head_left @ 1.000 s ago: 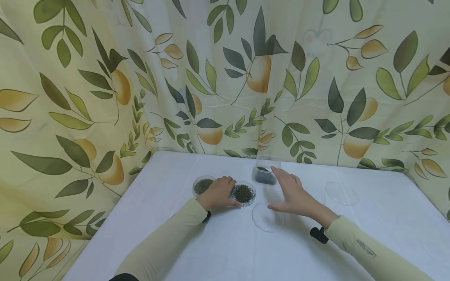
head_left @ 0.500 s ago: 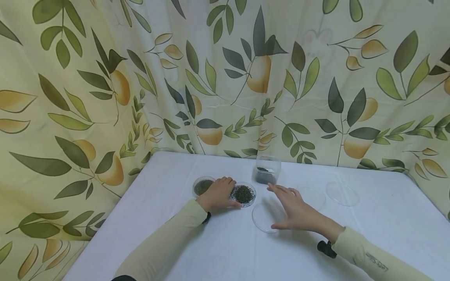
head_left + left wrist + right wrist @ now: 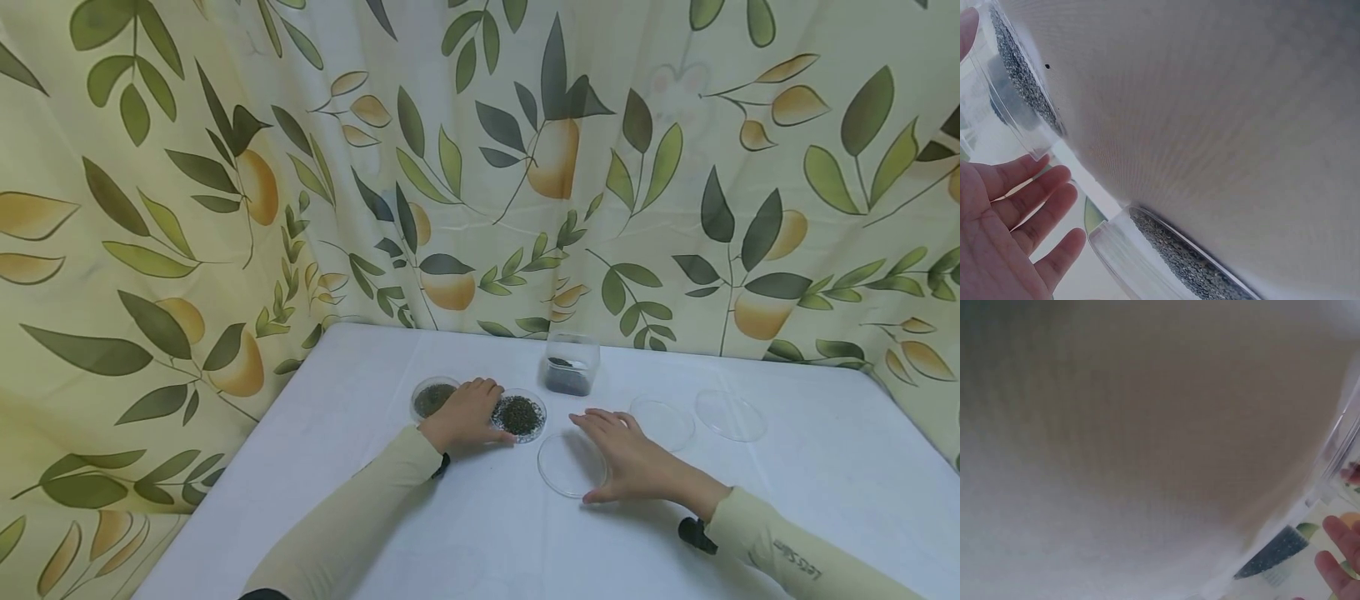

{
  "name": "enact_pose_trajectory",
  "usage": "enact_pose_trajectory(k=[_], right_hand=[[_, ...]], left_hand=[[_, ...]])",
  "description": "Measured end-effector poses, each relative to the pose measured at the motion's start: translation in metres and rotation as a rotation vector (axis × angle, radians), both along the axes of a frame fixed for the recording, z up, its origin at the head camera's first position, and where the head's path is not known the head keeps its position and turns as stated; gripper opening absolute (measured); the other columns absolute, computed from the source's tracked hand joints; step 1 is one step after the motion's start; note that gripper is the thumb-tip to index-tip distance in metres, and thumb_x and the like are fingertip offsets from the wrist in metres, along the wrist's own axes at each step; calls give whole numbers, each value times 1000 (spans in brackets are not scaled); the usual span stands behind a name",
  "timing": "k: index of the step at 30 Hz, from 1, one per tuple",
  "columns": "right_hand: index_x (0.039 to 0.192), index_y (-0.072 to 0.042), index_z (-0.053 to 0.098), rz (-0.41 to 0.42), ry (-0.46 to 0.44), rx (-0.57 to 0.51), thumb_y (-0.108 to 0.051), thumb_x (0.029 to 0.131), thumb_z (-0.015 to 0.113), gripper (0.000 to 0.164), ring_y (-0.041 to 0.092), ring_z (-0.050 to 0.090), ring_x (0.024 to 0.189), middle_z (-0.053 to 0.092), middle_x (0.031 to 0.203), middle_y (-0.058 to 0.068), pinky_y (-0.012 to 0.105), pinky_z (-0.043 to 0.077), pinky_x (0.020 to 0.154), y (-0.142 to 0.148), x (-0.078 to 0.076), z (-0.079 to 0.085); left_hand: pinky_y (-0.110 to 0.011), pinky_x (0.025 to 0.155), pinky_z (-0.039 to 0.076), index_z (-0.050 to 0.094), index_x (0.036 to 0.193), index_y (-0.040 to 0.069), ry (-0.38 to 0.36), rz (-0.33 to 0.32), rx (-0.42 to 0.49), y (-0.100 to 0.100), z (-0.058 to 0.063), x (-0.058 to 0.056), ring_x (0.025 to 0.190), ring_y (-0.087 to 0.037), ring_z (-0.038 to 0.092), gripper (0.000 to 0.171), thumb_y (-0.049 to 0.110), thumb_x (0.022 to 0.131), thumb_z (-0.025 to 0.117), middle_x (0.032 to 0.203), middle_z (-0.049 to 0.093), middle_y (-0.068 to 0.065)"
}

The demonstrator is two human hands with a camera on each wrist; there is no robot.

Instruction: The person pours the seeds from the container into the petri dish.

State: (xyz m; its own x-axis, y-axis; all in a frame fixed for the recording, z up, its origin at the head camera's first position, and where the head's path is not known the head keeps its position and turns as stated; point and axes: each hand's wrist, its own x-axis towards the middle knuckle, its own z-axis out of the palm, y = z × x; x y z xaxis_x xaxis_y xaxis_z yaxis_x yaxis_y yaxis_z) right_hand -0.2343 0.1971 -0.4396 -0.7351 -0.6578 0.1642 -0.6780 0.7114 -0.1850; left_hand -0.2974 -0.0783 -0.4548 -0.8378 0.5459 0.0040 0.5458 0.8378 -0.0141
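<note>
With our left hand (image 3: 463,414) we hold a dish of dark grains (image 3: 519,416) on the white table (image 3: 465,525) between thumb and forefinger, other fingers loosely spread. Our right hand (image 3: 633,467) opens wide around a clear dish (image 3: 561,468) nearby; we cannot tell whether both sides touch. A tub (image 3: 567,382) stands behind.

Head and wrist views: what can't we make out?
Head: left filled dish, near-right part hidden behind the left hand.
Head: nearest clear round piece, too transparent to tell dish from lid, or whether the right hand touches it.
Left wrist: lower filled dish, cut off by the bottom edge.
Right wrist: right hand, mostly cut off by the right edge.
</note>
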Motion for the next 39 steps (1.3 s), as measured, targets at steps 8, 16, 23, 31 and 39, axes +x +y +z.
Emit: enact_pose_trajectory(k=[8,16,23,31,39], right_hand=[[132,1,46,7,-9,61,-58,55,81,103,34,47,120,54,126,15,56,34,98,1,-4,-2],[131,3,46,35,-31,79,-60,56,79,103,33,47,118,52,125,16,55,36,96,1,-8,-3],[136,4,41,70,-102,72,-60,57,80,108,33,49,117,50,129,18,54,40,97,-2,-13,-5],[138,2,39,56,-168,110,-54,59,81,105,33,49,119,49,131,16,56,38,98,-5,-17,-5],[133,2,45,67,-111,122,-52,60,81,98,31,51,116,52,127,16,51,40,95,-6,-17,-3]], left_hand=[[-36,104,41,47,133,7,1,-4,-3,0,1,1,121,-21,48,87,73,77,53,132,51,-7],[-36,104,40,47,133,7,10,-8,-4,0,0,0,121,-21,48,88,74,77,52,131,51,-7],[-36,103,41,47,133,7,18,-13,3,-1,1,1,121,-21,49,88,74,77,52,131,52,-7],[-36,104,41,46,134,7,11,-10,9,-1,-1,-1,121,-21,48,88,74,76,53,132,52,-7],[-36,103,42,47,133,7,18,-7,3,-1,-5,-3,121,-21,49,90,75,75,53,131,52,-7]])
